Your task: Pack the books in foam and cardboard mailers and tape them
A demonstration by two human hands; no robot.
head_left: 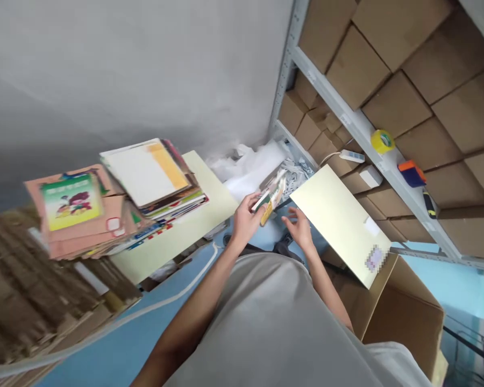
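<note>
Near the middle of the view, my left hand [246,219] grips a thin book [275,194] with a white, green and orange cover, tilted and partly blurred. My right hand [300,228] is a little to the right of the book and apart from it, its fingers spread and curved with nothing in them. On the left, a stack of books and magazines [145,174] rests on a pale yellow board [215,193]. Beside that stack lie pinkish paper folders [115,207] with a green and yellow picture book [73,201] on top.
A second pale board [339,220] is to my right, above an open cardboard box [403,312]. Grey shelving [318,83] holds many cartons, yellow tape [382,141] and a cutter [429,204]. White wrapping [258,169] lies by the wall. Flattened cardboard [28,301] stands at left.
</note>
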